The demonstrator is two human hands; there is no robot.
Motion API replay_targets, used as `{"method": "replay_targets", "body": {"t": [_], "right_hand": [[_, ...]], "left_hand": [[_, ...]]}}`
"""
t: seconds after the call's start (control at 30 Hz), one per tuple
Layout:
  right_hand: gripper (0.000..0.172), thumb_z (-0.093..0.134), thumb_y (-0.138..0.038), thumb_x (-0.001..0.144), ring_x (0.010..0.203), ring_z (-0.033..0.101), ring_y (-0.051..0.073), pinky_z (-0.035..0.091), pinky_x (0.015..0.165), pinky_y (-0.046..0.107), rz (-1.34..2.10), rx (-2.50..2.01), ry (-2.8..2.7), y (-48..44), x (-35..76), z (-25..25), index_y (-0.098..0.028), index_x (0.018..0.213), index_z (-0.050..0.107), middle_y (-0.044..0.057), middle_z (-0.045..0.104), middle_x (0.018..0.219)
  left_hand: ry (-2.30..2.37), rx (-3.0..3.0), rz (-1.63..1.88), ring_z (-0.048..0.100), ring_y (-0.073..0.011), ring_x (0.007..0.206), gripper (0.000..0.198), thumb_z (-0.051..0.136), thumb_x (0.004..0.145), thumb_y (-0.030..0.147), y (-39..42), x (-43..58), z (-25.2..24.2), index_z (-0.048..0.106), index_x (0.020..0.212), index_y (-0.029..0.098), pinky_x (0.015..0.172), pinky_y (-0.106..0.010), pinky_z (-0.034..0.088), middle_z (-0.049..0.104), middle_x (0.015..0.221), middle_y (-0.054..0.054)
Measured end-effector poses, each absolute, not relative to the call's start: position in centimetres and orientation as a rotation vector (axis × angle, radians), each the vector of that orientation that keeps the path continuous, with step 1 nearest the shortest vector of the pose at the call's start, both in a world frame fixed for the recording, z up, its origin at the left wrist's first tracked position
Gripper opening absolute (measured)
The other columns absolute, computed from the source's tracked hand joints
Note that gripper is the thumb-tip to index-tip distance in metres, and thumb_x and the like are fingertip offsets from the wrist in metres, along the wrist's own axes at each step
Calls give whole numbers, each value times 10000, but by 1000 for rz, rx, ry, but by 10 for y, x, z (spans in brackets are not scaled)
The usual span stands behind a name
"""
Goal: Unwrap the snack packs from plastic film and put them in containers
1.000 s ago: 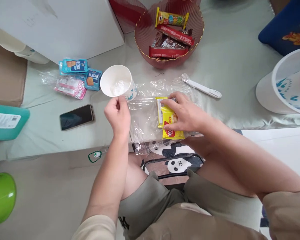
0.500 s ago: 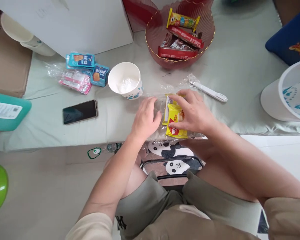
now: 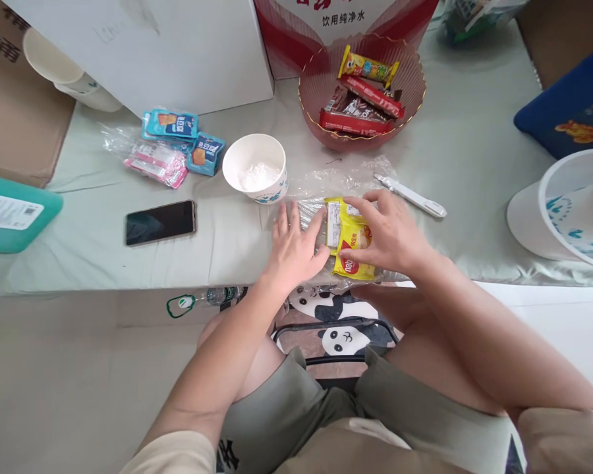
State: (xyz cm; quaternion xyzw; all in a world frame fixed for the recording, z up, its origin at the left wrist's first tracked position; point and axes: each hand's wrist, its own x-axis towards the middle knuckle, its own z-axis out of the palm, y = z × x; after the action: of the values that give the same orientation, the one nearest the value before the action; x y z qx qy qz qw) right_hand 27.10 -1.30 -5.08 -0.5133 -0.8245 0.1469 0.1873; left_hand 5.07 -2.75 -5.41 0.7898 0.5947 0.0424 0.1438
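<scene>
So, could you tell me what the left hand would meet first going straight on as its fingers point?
Probably the white paper cup just beyond the left hand, perhaps only clipping its right side.

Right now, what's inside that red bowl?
The red bowl holds a yellow bar at the back and red bars nearer, all wrapped. Anything beneath them is covered.

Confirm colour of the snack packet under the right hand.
The snack packet is yellow with a red logo and white panel; head view, partly under the right hand.

Head-worn view, forward and down
</scene>
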Motion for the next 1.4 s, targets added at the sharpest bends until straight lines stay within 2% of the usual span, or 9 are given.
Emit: {"method": "replay_targets", "body": {"t": [0.1, 0.27, 0.43, 0.67, 0.83, 0.97, 1.17, 1.3, 1.4], "right_hand": [[918, 703, -711, 745, 1283, 540, 434, 440, 1040, 614, 456, -1465, -2307, -12, 273, -53, -247, 1500, 462, 198, 541, 1421], [985, 704, -743, 725, 1381, 481, 482, 378, 1091, 674, 486, -1541, -2327, -12, 274, -54, -243, 1527, 429, 227, 498, 1516], [1008, 726, -726, 713, 1403, 466, 476, 390, 1103, 661, 476, -1580, -2338, -13, 273, -53, -222, 1533, 428, 246, 458, 1540], [907, 761, -660, 705, 1227, 550, 411, 457, 1041, 605, 433, -1592, -2304, -18, 270, -47, -234, 1467, 513, 191, 553, 1329], [965, 749, -683, 707, 1309, 509, 449, 446, 1034, 626, 436, -1594, -2284, -19, 271, -49, -235, 1511, 458, 222, 487, 1475], [945, 750, -665, 715, 1320, 506, 456, 431, 1060, 629, 492, -1659, -2319, -18, 272, -47, -220, 1505, 485, 211, 552, 1435], [934, 801, -608, 690, 1310, 513, 440, 430, 1103, 621, 449, -1610, -2294, -19, 269, -44, -206, 1485, 523, 212, 529, 1427], [864, 811, -550, 698, 1295, 524, 436, 469, 1065, 633, 371, -1545, -2265, -23, 268, -43, -233, 1451, 530, 196, 506, 1412], [863, 814, -500, 704, 1186, 590, 389, 555, 958, 582, 420, -1492, -2240, -27, 269, -41, -255, 1469, 497, 182, 466, 1390]], "left_hand": [[1721, 2259, 142, 154, -530, 1601, 694, 650, 920, 421, -28, 53, -54, 453, 1578, 319, 1197, -770, 314, 244, 1748, -139], [1695, 2271, 95, 132, -561, 1592, 694, 665, 914, 435, -28, 52, -53, 465, 1575, 364, 1194, -789, 294, 225, 1756, -115], [1681, 2283, 59, 102, -582, 1588, 650, 642, 931, 475, -28, 52, -50, 484, 1558, 411, 1182, -803, 293, 235, 1749, -102], [1691, 2318, 91, 143, -581, 1581, 655, 644, 926, 503, -29, 52, -51, 478, 1556, 431, 1170, -804, 307, 279, 1734, -107], [1706, 2300, 35, 108, -590, 1583, 679, 643, 920, 534, -29, 55, -49, 476, 1565, 404, 1192, -793, 275, 240, 1750, -115], [1726, 2288, -40, 84, -584, 1588, 724, 601, 931, 585, -29, 57, -46, 425, 1601, 373, 1214, -762, 262, 197, 1762, -128], [1728, 2282, -79, 63, -590, 1587, 756, 582, 929, 614, -28, 58, -45, 387, 1619, 372, 1214, -758, 253, 186, 1762, -142], [1728, 2281, -83, 51, -594, 1586, 772, 598, 915, 614, -28, 59, -45, 391, 1617, 367, 1215, -756, 247, 199, 1758, -145], [1734, 2275, -77, 72, -593, 1585, 779, 608, 906, 619, -29, 59, -46, 392, 1614, 379, 1213, -751, 249, 211, 1756, -132]]}}
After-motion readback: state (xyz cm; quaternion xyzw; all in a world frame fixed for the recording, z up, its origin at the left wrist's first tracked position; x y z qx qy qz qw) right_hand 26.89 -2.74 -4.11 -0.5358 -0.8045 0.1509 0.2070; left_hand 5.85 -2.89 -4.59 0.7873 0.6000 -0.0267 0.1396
